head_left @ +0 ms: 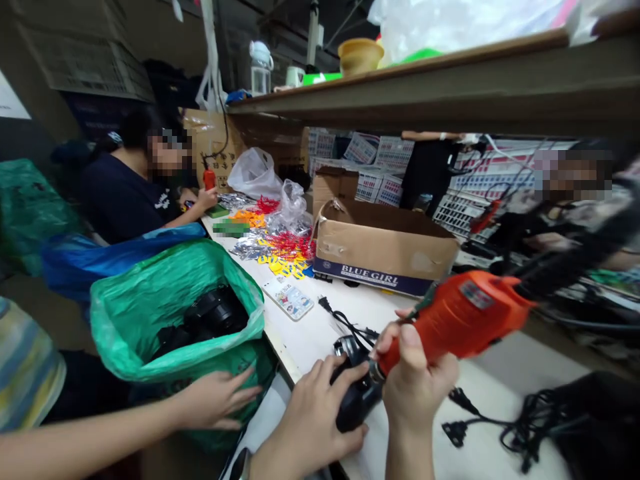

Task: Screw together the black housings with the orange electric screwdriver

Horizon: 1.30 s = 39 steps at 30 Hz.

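My left hand [315,407] is closed around a black plastic device [361,395] with a shiny part at its far end, held over the white table. My right hand [417,370] grips an orange electric screwdriver [455,317] tilted down to the left. Its tip meets the black device; the exact contact point is too small to make out. A black cord with a plug [345,318] lies just beyond the device. A co-worker's hand [220,400], fingers spread, is left of mine, beside a green plastic bag [125,333] with black devices [215,310] inside.
A cardboard box [385,250] stands behind my hands. Yellow, red and silver small parts [285,250] lie heaped beside it, near a phone [289,298]. Coiled black cords [537,420] lie at right. A shelf [450,87] hangs overhead. Another person [135,180] sits at left.
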Available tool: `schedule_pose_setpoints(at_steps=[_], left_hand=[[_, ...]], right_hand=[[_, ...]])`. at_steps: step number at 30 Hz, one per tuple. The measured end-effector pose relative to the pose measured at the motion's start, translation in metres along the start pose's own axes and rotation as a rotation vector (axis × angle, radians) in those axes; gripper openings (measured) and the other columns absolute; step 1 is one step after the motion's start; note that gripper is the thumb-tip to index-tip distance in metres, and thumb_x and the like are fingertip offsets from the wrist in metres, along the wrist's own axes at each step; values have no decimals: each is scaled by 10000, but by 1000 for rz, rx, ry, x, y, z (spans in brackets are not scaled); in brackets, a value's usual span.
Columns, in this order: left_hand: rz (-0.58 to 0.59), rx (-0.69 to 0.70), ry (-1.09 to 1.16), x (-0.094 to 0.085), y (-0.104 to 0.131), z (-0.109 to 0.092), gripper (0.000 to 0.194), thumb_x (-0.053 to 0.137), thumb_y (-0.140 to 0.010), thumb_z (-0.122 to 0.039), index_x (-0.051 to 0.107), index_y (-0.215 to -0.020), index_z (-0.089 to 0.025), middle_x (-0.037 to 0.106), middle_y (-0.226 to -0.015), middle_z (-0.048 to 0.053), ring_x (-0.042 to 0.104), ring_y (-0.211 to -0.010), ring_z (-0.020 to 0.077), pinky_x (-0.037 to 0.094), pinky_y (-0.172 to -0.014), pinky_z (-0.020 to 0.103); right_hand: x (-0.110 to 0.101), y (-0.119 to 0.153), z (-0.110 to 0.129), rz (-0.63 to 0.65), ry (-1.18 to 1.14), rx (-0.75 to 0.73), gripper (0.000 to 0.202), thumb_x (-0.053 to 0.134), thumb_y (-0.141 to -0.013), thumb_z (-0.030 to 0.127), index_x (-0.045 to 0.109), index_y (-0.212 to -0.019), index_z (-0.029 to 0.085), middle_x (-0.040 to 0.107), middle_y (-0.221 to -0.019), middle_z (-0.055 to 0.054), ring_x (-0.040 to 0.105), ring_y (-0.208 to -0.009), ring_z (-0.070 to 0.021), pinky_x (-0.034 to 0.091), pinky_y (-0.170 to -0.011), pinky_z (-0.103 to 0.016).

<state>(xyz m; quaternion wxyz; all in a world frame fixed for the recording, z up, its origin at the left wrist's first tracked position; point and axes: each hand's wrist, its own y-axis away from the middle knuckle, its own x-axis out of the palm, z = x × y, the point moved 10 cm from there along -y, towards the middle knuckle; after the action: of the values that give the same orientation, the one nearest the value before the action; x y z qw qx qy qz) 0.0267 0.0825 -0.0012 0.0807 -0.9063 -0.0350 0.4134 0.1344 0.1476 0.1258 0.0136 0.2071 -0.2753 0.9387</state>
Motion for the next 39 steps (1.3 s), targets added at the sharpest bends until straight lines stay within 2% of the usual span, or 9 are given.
schedule_pose_setpoints(at_steps=[5,10,18,22,26,30,35,39], left_hand=[[-25,23,5,-5,-1,-3,799,745,-756,-248,412,-1469,-387,508,-1390,82,546,-1302,327,518,-1056,538],[-31,42,-2,-8,-3,-4,767,732,-778,-264,411,-1462,-398,510,-1392,70,560,-1286,322,538,-1028,531],[-22,28,-28,-8,-4,-2,721,733,-787,-308,433,-1440,-372,522,-1353,74,590,-1228,326,564,-977,531],[-5,18,-32,-8,-6,-2,696,725,-790,-307,452,-1428,-361,519,-1359,78,590,-1222,333,561,-976,539],[-4,1,-24,-8,-7,-2,693,733,-777,-322,462,-1413,-366,531,-1342,66,604,-1198,325,567,-962,532],[5,-34,-31,-11,-10,0,676,721,-779,-344,467,-1405,-352,543,-1317,68,617,-1182,333,574,-934,540],[28,-91,-28,-14,-14,5,649,698,-787,-356,477,-1397,-344,565,-1270,73,648,-1133,342,586,-874,539],[44,-115,15,-15,-16,8,683,710,-774,-370,474,-1413,-320,570,-1311,83,633,-1191,345,567,-950,538]], right_hand=[[5,2,-3,71,-23,9,250,737,-875,399,624,-840,179,565,-544,32,513,-392,-124,451,-379,-220],[4,2,-1,75,-74,-10,219,711,-869,383,613,-955,206,548,-547,57,492,-391,-129,459,-380,-239],[13,1,-7,168,-86,2,222,707,-879,391,622,-970,208,549,-573,55,501,-398,-128,430,-381,-233],[15,3,-6,180,-76,-6,231,730,-876,396,644,-981,209,549,-594,51,523,-424,-137,465,-408,-252],[18,1,-6,185,-94,-3,220,730,-873,388,641,-967,211,560,-586,49,496,-405,-126,420,-374,-225],[23,-5,-17,221,-91,38,266,744,-862,429,650,-946,195,553,-552,48,484,-394,-128,415,-357,-226],[40,-11,-40,344,-45,169,333,735,-860,470,648,-936,157,546,-508,51,453,-356,-109,371,-338,-200],[52,-13,-47,409,-10,223,314,744,-837,442,647,-898,149,538,-508,60,427,-354,-84,350,-350,-184]])
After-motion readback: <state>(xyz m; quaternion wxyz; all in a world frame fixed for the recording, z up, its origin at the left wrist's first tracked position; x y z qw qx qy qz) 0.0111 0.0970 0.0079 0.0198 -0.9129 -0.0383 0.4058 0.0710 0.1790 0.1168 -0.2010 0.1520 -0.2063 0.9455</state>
